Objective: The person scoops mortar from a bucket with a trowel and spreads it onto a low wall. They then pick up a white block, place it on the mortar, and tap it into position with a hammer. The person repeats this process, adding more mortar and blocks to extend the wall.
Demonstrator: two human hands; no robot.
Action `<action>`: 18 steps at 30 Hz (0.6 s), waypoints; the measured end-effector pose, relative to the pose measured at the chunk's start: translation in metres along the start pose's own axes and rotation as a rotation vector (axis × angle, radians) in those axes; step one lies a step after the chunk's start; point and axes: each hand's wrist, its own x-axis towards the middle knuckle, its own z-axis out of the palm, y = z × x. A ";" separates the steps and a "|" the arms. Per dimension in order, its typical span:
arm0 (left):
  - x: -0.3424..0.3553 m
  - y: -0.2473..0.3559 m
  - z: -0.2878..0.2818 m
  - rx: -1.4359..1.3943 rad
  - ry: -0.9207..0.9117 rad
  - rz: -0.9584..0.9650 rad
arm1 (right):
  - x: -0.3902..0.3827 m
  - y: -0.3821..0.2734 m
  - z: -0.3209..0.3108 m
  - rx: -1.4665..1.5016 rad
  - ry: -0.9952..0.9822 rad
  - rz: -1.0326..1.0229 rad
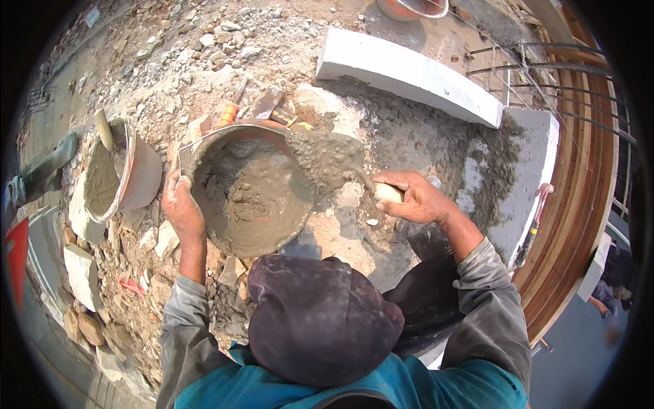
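My left hand (pixel 182 208) grips the left rim of a round bucket (pixel 253 247), beside its wire handle (pixel 180 158). Wet grey mortar (pixel 252 194) lies inside, heaped near the middle. In my right hand (pixel 424 199) is the pale handle of a trowel (pixel 389 193), with the fingers wrapped round it. Its broad blade (pixel 334 158) points left, coated with mortar, and reaches the bucket's right rim. To the right of that hand, a mortar bed (pixel 436 140) lies along white blocks (pixel 409 76).
A second bucket (pixel 143 174) at left holds mortar and another trowel (pixel 103 129). Behind my bucket lie an orange-handled tool (pixel 228 114) and other tools. Steel bars (pixel 545 66) and wooden planks (pixel 569 204) edge the right side. Rubble (pixel 204 48) covers the ground.
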 end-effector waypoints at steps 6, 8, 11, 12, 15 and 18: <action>0.002 -0.001 -0.007 0.095 -0.024 -0.002 | 0.086 0.063 -0.063 -0.921 0.194 0.134; 0.003 0.001 -0.010 0.104 -0.030 0.001 | 0.112 0.086 -0.058 -0.981 0.194 0.194; -0.001 -0.007 -0.011 0.080 -0.004 -0.010 | 0.141 0.107 -0.049 -0.909 0.154 0.233; 0.000 -0.012 -0.016 0.081 0.009 -0.009 | 0.152 0.111 -0.050 -0.886 0.108 0.284; -0.003 -0.006 -0.019 0.077 -0.022 -0.036 | 0.151 0.138 -0.070 -0.830 0.086 0.379; -0.004 0.001 -0.009 0.022 -0.029 -0.060 | 0.116 0.152 -0.107 -0.868 0.088 0.451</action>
